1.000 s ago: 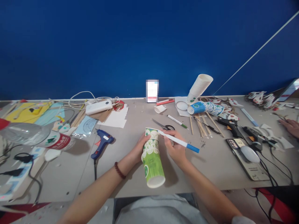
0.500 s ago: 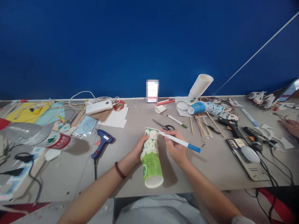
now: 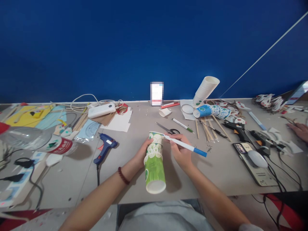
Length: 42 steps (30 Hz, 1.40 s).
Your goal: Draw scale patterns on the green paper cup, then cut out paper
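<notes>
A green and white paper cup (image 3: 154,163) lies tilted, its base end toward me and its mouth toward the far side. My left hand (image 3: 141,154) grips its left side near the mouth. My right hand (image 3: 181,153) holds a white marker with a blue cap (image 3: 186,146), and the marker's tip rests on the cup's upper rim. A beaded bracelet sits on my left wrist.
Scissors (image 3: 168,129) lie just beyond the cup. A blue glue gun (image 3: 105,146) lies to the left, a water bottle (image 3: 36,139) farther left. A cup stack (image 3: 206,88), wooden sticks (image 3: 207,128), a black glue gun (image 3: 237,128) and a phone (image 3: 255,163) fill the right. Another person's hand (image 3: 299,130) rests at far right.
The cup's near end has swung slightly left and toward me. My right hand and the marker have barely shifted.
</notes>
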Tool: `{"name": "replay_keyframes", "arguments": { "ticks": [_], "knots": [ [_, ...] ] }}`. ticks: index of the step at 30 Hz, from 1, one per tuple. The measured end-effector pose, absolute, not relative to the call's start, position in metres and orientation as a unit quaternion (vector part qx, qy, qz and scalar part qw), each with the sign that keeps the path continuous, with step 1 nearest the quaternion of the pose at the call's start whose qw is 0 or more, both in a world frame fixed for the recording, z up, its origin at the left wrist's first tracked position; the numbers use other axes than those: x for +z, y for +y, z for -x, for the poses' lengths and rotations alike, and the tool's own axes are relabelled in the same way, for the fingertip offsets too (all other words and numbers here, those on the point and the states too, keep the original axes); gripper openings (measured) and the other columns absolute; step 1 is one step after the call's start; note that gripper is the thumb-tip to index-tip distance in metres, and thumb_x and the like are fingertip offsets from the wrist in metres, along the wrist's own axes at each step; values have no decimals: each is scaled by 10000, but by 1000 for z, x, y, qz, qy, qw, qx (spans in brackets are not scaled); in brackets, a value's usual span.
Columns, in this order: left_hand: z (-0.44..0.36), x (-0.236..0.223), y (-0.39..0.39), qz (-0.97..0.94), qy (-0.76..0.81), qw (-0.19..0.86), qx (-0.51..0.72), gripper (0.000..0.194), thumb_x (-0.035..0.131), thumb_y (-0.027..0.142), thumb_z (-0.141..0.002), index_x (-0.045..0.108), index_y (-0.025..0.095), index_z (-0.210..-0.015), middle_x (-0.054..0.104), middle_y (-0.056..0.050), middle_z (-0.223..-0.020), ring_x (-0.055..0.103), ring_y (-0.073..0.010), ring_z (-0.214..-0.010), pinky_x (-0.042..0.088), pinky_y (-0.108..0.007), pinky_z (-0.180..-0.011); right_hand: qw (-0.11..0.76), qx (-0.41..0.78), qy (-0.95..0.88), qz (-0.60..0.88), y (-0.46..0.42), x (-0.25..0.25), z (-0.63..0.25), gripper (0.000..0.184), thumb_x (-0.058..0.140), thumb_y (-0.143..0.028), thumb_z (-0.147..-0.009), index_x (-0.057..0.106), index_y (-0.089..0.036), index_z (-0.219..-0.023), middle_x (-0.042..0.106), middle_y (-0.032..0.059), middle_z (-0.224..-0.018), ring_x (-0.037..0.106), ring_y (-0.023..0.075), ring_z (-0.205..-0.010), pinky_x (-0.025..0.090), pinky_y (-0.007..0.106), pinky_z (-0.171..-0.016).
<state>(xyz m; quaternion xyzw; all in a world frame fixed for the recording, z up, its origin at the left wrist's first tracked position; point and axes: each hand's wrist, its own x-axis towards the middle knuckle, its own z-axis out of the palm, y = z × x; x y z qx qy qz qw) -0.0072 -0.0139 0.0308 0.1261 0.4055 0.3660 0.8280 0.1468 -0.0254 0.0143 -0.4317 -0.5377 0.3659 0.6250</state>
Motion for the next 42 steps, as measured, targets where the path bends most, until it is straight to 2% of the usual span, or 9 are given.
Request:
{"name": "replay_keyframes", "arguments": {
  "ticks": [4,10,16,22,28,32,37,42],
  "knots": [
    [10,29,-15,-116,407,833,355,364,553,429,-716,638,82,-785,644,-88,-615,581,-165,-506,457,-268,-505,654,370,-525,400,-25,17,-149,67,560,-266,-832,588,-236,-885,659,44,-855,630,269,-1010,505,469,-874],
    [14,22,-13,-113,387,846,349,465,493,506,-746,655,74,-800,659,-105,-643,586,-174,-513,448,-272,-502,670,379,-525,364,-26,20,-149,80,550,-241,-839,586,-256,-908,658,29,-857,635,256,-988,494,481,-889],
    [11,27,-13,-98,343,864,355,377,506,469,-770,628,113,-778,630,-58,-635,559,-140,-510,429,-247,-516,654,378,-540,372,-26,20,-147,116,540,-209,-844,586,-244,-945,669,61,-973,632,246,-992,482,478,-898],
    [7,27,-10,-90,315,869,372,296,509,394,-788,621,125,-839,618,-29,-640,562,-132,-534,425,-239,-547,635,365,-544,410,-25,20,-146,116,553,-239,-840,589,-240,-951,667,79,-1019,603,253,-1062,475,464,-917],
    [5,44,-14,-65,316,875,360,239,530,353,-783,605,130,-739,591,-22,-577,535,-118,-485,396,-227,-488,622,359,-546,432,-26,19,-145,124,558,-257,-834,585,-232,-952,666,91,-1047,598,255,-1072,500,446,-888],
    [6,53,-17,-63,325,875,353,270,517,392,-796,600,145,-724,594,-26,-595,538,-123,-487,398,-231,-472,614,341,-554,448,-27,20,-145,127,561,-241,-826,594,-234,-948,666,87,-1035,625,246,-1009,520,428,-852],
    [12,55,-22,-27,314,904,290,293,567,399,-797,624,130,-900,633,-38,-727,585,-129,-598,433,-221,-541,602,308,-573,463,-27,21,-146,134,573,-217,-809,593,-235,-941,679,74,-980,633,241,-985,502,435,-880],
    [13,48,-22,-33,333,899,281,285,559,392,-795,611,112,-794,618,-36,-650,571,-126,-542,426,-223,-520,602,308,-572,464,-27,23,-146,131,571,-203,-806,596,-229,-932,683,69,-987,629,241,-1006,501,425,-884]
  ]
}}
